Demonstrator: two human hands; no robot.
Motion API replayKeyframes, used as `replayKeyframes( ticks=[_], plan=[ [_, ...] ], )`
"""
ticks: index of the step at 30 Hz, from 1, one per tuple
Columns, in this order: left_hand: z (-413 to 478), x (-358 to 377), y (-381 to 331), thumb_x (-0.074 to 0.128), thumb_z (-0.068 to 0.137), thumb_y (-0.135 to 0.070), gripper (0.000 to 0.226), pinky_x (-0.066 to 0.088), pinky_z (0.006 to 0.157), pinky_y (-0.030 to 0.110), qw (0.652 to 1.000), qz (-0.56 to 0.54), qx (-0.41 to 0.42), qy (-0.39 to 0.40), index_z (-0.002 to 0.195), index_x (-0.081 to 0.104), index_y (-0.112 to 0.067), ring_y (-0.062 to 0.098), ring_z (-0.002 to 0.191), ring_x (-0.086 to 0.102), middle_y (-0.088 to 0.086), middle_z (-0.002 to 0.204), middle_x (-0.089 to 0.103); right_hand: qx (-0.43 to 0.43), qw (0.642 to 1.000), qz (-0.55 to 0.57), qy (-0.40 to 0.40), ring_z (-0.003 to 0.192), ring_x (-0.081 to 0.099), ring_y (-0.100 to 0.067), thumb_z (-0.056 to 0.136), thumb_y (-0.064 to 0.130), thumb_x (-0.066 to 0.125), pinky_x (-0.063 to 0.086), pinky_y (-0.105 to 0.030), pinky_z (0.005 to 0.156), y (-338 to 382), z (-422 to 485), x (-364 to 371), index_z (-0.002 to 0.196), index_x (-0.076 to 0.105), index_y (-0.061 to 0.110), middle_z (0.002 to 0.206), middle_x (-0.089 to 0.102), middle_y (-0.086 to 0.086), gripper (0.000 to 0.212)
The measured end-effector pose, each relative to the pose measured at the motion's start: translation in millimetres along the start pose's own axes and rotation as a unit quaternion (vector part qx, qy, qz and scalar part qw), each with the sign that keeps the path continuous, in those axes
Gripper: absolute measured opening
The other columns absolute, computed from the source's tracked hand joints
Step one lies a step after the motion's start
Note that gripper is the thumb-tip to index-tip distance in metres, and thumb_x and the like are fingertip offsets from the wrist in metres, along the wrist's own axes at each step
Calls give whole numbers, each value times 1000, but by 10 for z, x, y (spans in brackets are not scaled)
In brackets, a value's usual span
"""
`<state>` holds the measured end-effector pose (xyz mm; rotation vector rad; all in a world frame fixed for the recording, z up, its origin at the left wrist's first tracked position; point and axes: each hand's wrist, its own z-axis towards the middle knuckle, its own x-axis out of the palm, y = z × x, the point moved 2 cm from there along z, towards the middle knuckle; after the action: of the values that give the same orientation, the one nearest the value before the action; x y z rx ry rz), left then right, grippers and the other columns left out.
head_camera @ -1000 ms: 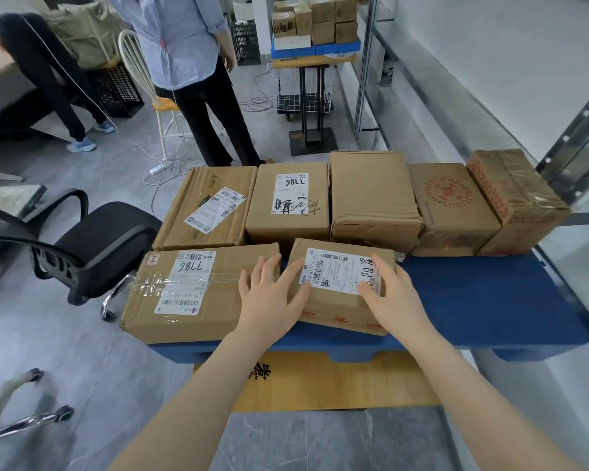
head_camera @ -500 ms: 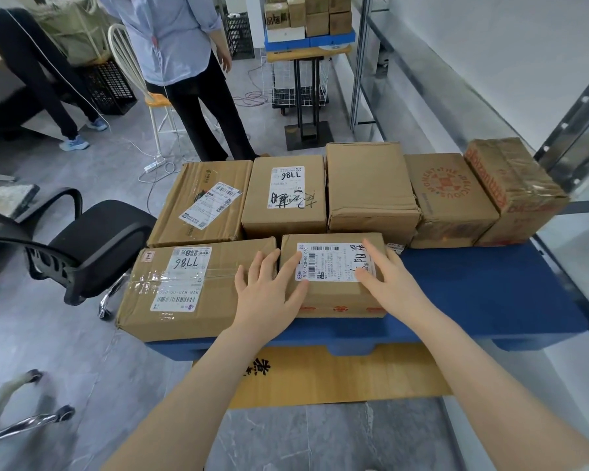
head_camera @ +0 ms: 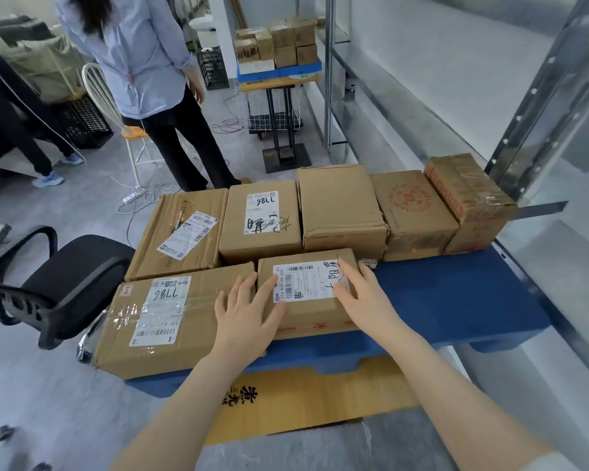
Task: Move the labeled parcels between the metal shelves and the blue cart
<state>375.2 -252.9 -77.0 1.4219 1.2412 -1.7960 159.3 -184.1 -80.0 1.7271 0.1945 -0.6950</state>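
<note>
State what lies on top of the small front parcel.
Both hands, left and right, rest on the parcel, covering parts of its white label.

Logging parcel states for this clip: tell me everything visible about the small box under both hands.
The small box is brown cardboard lying flat at the blue cart's front edge, white barcode label with handwriting facing up, red marks on its front. The left hand and right hand rest flat on top. Its left side abuts the taped box.

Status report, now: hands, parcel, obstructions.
Left hand and right hand flat on the small labelled cardboard parcel. Parcel sits on blue cart. Larger taped cardboard box tight against its left.
</note>
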Motion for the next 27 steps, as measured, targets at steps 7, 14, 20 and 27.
replayKeyframes(
  ticks=[7,14,20,27],
  plan=[
    [-120,-192,-454,28,89,-60,58,-3,115,41,990,-97,94,-27,145,19,-46,10,144,-1,-10,156,11,-15,996,27,-78,142,9,-6,97,42,41,17,-23,107,-159,-446,-456,146,24,39,157,12,5,52],
    [-196,-3,-2132,48,94,-41,56,18,112,34,924,-119,362,16,146,28,-34,15,140,22,-8,153,22,72,963,-2,-261,138,24,-5,97,35,46,20,-22,110,-594,-1630,-1600,143,33,30,150,30,6,48],
    [-1217,401,-3661,47,83,-37,55,44,90,50,821,-151,538,116,134,52,-18,37,120,53,10,141,47,198,863,-27,-464,112,49,-8,96,29,48,35,-19,94,-945,-3670,-2272,137,41,30,134,43,7,41],
    [-3396,464,-4880,59,79,-21,57,44,93,53,698,-152,685,144,135,51,-23,38,120,51,8,142,45,338,714,-63,-609,99,57,-5,93,30,51,45,-16,79,-1004,-6542,-2324,135,43,33,135,46,6,43]
  ],
)
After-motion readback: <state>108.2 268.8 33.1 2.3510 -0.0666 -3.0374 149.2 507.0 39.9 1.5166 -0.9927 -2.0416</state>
